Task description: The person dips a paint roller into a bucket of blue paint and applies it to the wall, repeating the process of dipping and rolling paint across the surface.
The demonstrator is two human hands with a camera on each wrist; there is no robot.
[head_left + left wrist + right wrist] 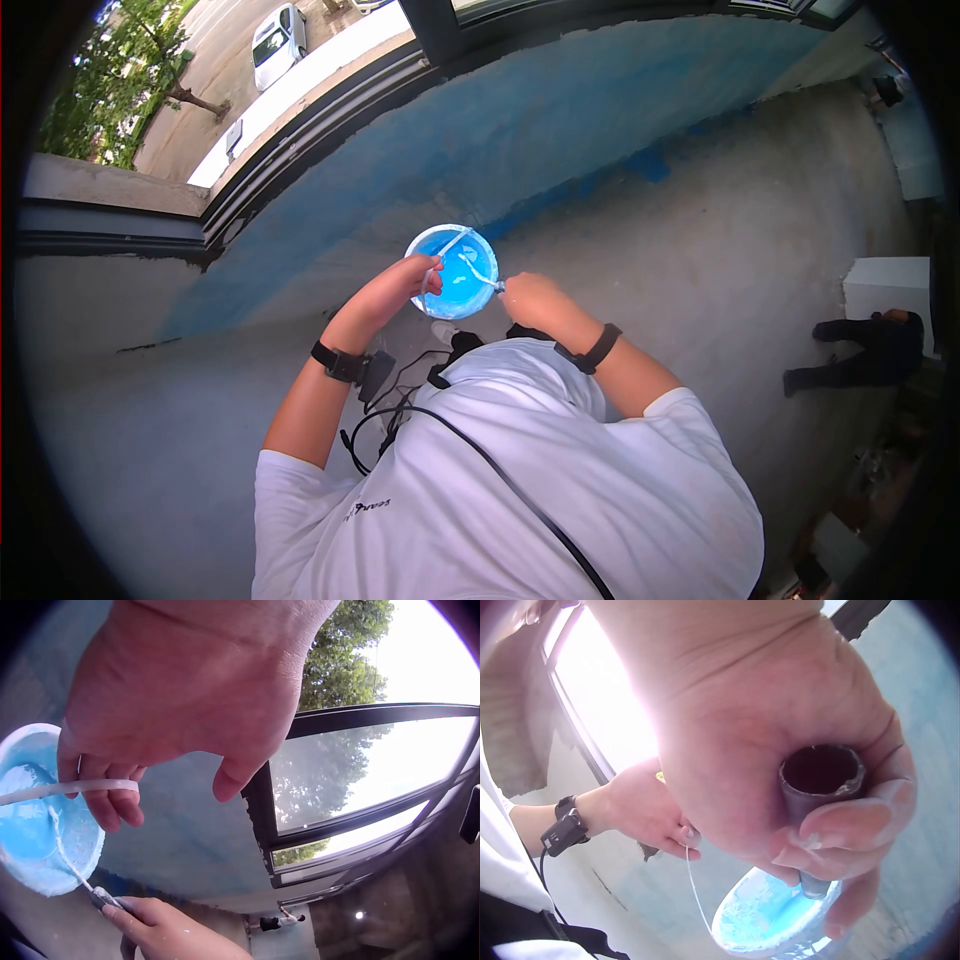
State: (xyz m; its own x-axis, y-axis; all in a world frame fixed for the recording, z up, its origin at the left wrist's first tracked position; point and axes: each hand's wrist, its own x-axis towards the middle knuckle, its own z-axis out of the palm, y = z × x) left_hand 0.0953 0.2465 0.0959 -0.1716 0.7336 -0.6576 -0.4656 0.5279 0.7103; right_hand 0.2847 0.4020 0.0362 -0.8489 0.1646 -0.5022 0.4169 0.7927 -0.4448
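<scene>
A white bucket (491,252) with bright blue paint inside hangs in front of the person, close to the wall. Its pale strap-like handle (45,791) runs over the curled fingers of the left hand (405,282), which holds the bucket by it. The thumb stands apart from the strap in the left wrist view. Beside the rim, the right hand (535,302) grips a tool by its dark, hollow tube handle (802,808). From that handle a thin, paint-coated rod (67,859) reaches over the rim into the bucket; its tip is near the blue paint.
A wall (390,165) with patchy blue paint runs along the front, below a dark window frame (310,130). Cables (400,408) hang at the person's waist. Farther right on the concrete floor are another person (865,352) in dark clothes and a white box (885,275).
</scene>
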